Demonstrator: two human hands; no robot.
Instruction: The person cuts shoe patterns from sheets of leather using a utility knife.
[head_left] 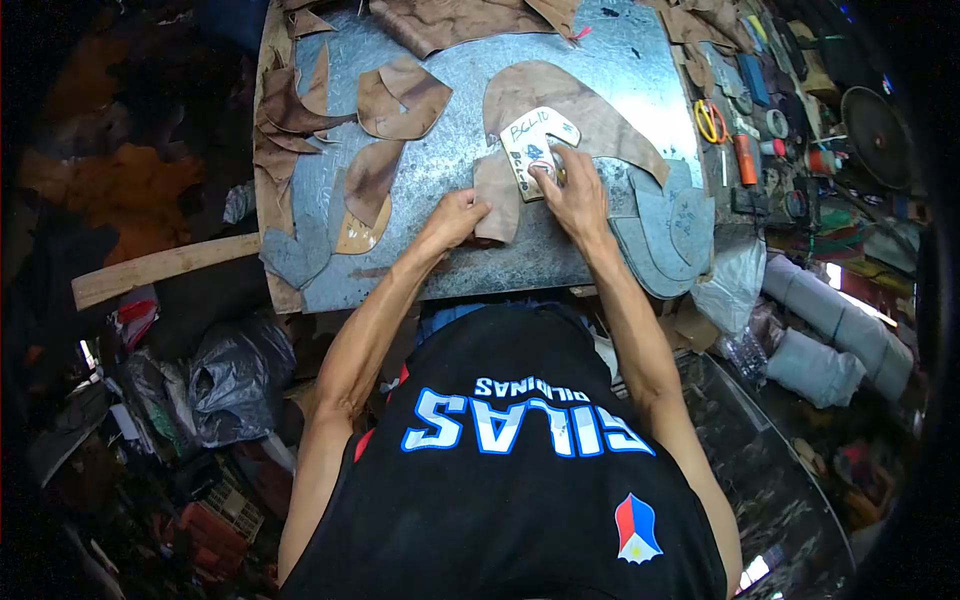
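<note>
My left hand (pixel 459 217) is closed at the left edge of a small brown leather piece (pixel 497 195), fingertips pinching it just above the metal tabletop (pixel 420 180). With my right hand (pixel 579 196) I grip the lower right part of a white pattern template (pixel 533 140), thumb on top. The template carries handwritten letters and has a notch on its right side. It lies over part of a larger curved brown leather piece (pixel 590 100) and beside the small piece. Whatever my right fingers touch underneath is hidden.
Cut leather shapes (pixel 404 97) and a brown piece (pixel 370 185) lie to the left. Grey templates (pixel 665 235) are stacked at the right edge. A large hide (pixel 455 22) lies at the back. Yellow-handled scissors (pixel 711 122) and an orange tool (pixel 746 158) sit on the right.
</note>
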